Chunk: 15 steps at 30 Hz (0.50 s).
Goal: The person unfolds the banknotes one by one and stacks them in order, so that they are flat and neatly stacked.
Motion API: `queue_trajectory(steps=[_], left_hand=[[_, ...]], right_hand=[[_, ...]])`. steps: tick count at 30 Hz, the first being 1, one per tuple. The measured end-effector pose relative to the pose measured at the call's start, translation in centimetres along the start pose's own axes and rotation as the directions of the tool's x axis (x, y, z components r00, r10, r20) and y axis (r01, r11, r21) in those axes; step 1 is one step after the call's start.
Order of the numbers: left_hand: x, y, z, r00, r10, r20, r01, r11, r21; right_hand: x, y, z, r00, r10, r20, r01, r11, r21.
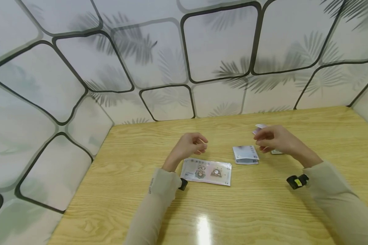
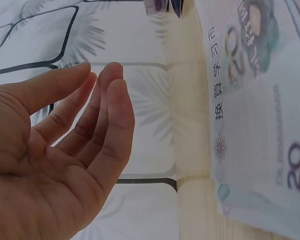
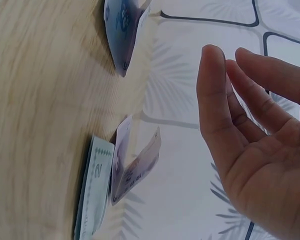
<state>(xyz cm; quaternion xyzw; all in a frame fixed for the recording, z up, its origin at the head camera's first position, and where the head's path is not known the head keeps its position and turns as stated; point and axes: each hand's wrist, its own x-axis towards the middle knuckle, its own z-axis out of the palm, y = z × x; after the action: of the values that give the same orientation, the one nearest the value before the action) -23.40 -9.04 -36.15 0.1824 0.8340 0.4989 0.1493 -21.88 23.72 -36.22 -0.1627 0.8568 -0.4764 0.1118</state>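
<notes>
My left hand (image 1: 190,146) hovers above the far edge of a flat stack of play banknotes (image 1: 207,173), the top one printed 20. Its fingers are loosely bent with nothing between them, as the left wrist view confirms. To the right of the stack sits a folded bluish note (image 1: 245,153), its halves slightly apart. Just right of that note, my right hand (image 1: 277,139) is raised over the table, fingers relaxed and holding nothing. Partly hidden behind it are a purple folded note (image 3: 135,170) standing part-open and a green note (image 3: 96,185) marked 2.
The light wooden table (image 1: 125,204) runs back to a wall (image 1: 168,102) patterned with dark outlines and grey leaves. Another wall (image 1: 49,163) borders the table on the left. Black wrist straps (image 1: 297,182) sit at both cuffs.
</notes>
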Motion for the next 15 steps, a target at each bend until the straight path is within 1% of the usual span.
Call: queue_trajectory(steps=[7, 15], left_hand=[[0.5, 0.3, 0.7, 1.0, 0.019, 0.022, -0.019, 1.0, -0.007], [1.0, 0.5, 1.4, 1.0, 0.007, 0.027, -0.007, 1.0, -0.012]], right_hand=[[-0.3, 0.5, -0.5, 1.0, 0.006, -0.014, -0.006, 1.0, 0.014], [-0.7, 0.9, -0.9, 0.999, 0.034, -0.014, -0.033, 0.999, 0.024]])
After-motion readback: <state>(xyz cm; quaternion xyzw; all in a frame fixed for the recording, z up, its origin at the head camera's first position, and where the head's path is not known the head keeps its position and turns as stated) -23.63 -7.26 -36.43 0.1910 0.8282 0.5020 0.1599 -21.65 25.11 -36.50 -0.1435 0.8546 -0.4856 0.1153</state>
